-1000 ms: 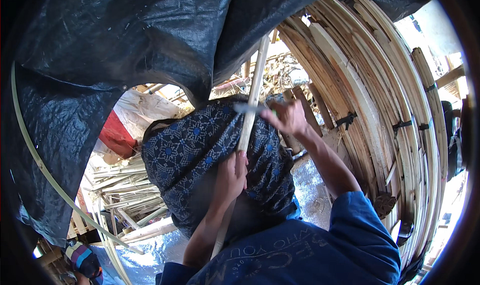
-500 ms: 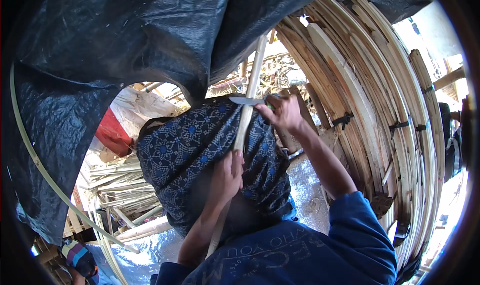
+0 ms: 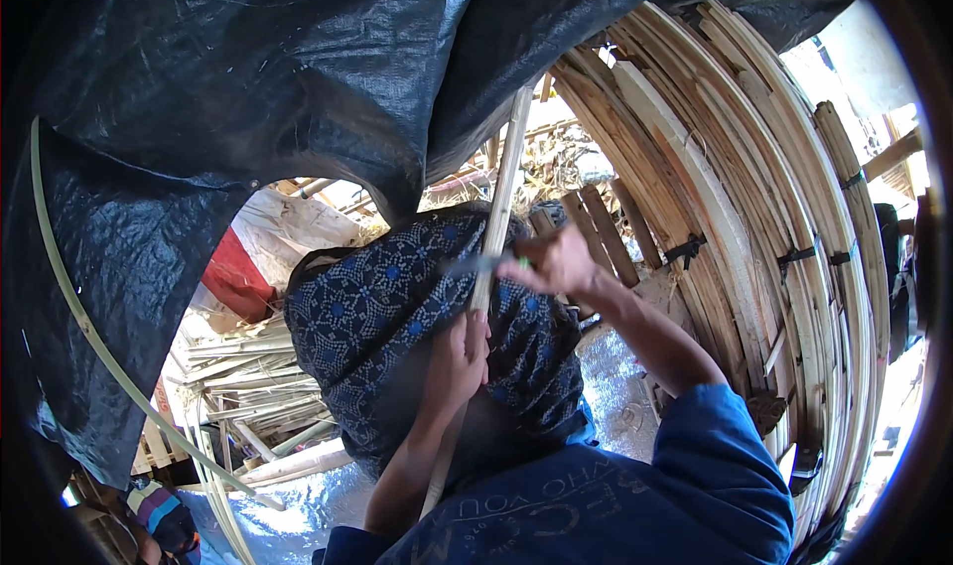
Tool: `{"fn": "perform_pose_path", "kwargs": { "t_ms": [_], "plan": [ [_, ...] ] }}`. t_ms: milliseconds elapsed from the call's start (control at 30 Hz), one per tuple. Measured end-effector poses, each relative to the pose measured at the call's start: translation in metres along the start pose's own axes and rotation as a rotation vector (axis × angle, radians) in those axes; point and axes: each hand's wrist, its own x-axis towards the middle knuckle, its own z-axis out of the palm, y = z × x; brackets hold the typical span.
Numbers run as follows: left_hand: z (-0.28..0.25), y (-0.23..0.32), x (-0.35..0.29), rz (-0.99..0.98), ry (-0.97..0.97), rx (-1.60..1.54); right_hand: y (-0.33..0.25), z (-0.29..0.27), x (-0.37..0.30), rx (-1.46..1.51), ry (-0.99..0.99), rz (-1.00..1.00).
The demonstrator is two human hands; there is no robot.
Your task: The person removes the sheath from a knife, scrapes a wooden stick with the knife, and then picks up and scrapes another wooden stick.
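Observation:
A long pale wooden strip, perhaps bamboo, runs lengthwise over my lap, which is covered by a dark blue patterned cloth. My left hand is wrapped round the strip at its middle. Farther along, my right hand grips a knife, its handle mostly hidden in the fingers. The knife's blade, smeared by motion, lies across the strip just beyond my left hand. The strip's near end passes beneath my left forearm toward my blue shirt.
Tall bundled wooden slats stand on the right, tied with dark bands. A black tarpaulin hangs ahead and left. One thin curved strip arches at the left, near a pile of split sticks. A person in a striped cap is at lower left.
My right hand has drawn the knife along the strip toward me, closer to my left hand. The left hand keeps its hold. The whole view has shifted slightly.

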Motion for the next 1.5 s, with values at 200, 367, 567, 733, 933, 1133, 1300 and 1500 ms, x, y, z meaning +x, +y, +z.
{"fn": "perform_pose_path", "kwargs": {
  "t_ms": [200,367,567,733,933,1133,1300,1500],
  "plan": [
    [0.0,0.006,-0.003,-0.013,0.002,-0.013,0.025,0.007,0.009,-0.134,0.096,0.27],
    [0.003,0.003,-0.005,-0.03,-0.019,-0.055,-0.008,0.001,-0.001,-0.178,-0.058,0.05],
    [-0.002,-0.001,0.001,-0.001,0.016,-0.096,0.01,-0.001,0.008,-0.04,0.029,0.156],
    [0.004,0.006,0.0,-0.011,0.012,-0.043,0.032,-0.009,0.016,-0.176,0.146,0.164],
    [0.0,0.0,0.001,-0.052,-0.017,-0.06,0.001,0.002,0.0,-0.281,0.001,-0.038],
    [0.001,0.004,-0.004,0.0,-0.002,-0.065,0.003,-0.014,0.009,-0.062,0.005,0.191],
    [0.003,0.009,-0.002,0.02,-0.006,0.014,0.036,-0.004,0.01,-0.169,0.068,0.242],
    [0.002,-0.002,-0.002,0.0,-0.009,-0.058,-0.021,-0.006,0.004,0.088,0.035,0.129]
  ]
}}
